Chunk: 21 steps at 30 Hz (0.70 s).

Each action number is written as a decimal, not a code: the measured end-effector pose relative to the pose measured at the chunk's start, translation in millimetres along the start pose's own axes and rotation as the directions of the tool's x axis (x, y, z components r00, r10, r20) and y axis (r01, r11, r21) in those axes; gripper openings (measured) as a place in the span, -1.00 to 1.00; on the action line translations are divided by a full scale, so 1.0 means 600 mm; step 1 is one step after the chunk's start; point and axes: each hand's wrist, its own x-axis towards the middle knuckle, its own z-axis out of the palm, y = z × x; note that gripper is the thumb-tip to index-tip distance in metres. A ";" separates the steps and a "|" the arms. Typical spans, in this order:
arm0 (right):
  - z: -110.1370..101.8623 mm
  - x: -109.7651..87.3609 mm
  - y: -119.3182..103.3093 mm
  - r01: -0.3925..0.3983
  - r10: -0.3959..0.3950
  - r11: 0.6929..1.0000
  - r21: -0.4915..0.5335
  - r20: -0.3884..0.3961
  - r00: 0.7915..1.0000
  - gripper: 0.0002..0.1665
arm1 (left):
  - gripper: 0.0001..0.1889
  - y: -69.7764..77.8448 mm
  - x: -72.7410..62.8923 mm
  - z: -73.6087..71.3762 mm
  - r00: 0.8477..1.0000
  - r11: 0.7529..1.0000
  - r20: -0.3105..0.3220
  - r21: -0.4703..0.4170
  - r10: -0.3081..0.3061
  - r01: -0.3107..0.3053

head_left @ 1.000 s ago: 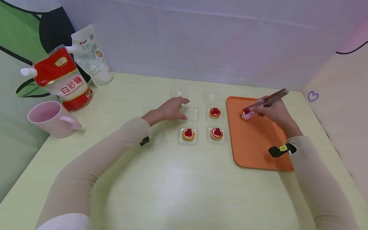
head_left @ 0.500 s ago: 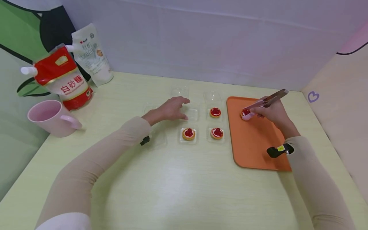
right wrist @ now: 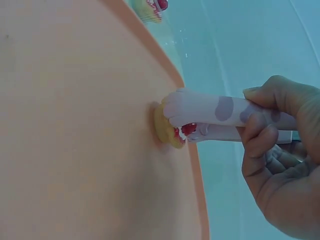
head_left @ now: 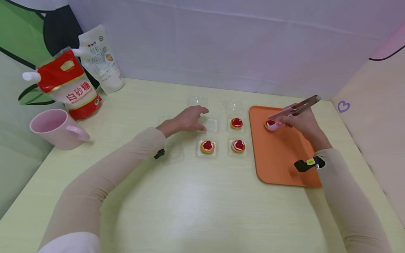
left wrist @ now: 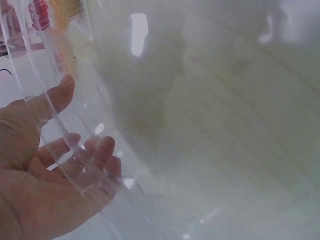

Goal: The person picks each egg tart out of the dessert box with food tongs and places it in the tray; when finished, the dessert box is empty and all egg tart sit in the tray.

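My right hand [head_left: 302, 121] holds pink cat-paw tongs [right wrist: 210, 107], thumb on one arm and fingers on the other. The paw tips lie at both sides of a small tart [right wrist: 162, 125] with red fruit and white cream, on the orange tray [head_left: 278, 161]. My left hand [head_left: 188, 119] reaches over a clear plastic box [head_left: 210, 125] with no tart in it. Its thumb and forefinger are spread at the box's edges; the left wrist view shows the fingers loosely bent behind clear plastic [left wrist: 62, 165].
Three tarts sit in clear boxes: one front left [head_left: 207, 147], one front right [head_left: 238, 146], one behind [head_left: 236, 123]. More clear boxes lie by the left forearm. At left stand a pink mug [head_left: 52, 130], a red sugar pouch [head_left: 76, 91] and a white pouch [head_left: 102, 63].
The tongs have tilted a little, their rear end shifting slightly up and right, and the gap between the arms looks wider. The left hand and the boxed tarts have stayed put.
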 end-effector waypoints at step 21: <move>0.025 -0.025 -0.083 0.080 -0.079 0.992 0.096 -0.009 0.997 -0.57 | -0.15 0.002 0.003 -0.009 0.996 0.998 0.069 0.025 0.053 -0.055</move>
